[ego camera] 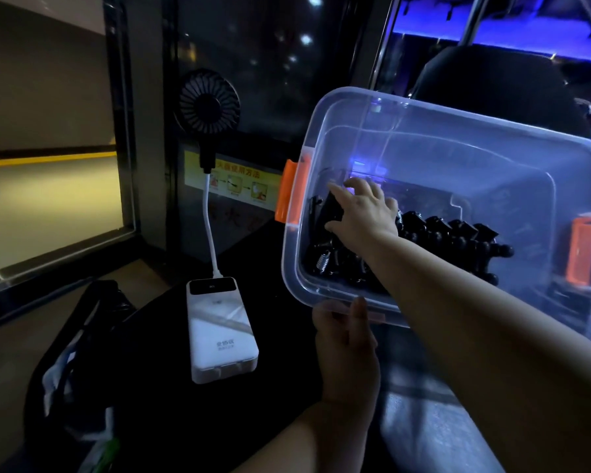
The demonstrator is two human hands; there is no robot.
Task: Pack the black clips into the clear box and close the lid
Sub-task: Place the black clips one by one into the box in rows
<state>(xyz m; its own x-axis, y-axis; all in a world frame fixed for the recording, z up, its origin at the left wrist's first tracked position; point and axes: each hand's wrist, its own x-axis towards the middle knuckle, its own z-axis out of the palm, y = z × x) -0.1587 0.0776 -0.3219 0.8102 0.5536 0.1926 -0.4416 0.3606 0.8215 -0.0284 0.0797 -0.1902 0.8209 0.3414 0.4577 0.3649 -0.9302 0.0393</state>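
The clear box [458, 138] with orange latches [289, 192] is tilted toward me, its opening facing the camera and no lid on it. Several black clips [458, 233] lie heaped along its lower side. My left hand [345, 349] grips the box's near rim from below, thumb over the edge. Reaching inside the box, my right hand [362, 209] has its fingers spread over the black clips at the left end; whether it holds one is hidden by the hand.
A white power bank [219, 329] lies on the dark surface left of the box, with a small black fan [207, 107] plugged in on a white stalk. A dark bag [79, 353] sits at the lower left. Glass panels stand behind.
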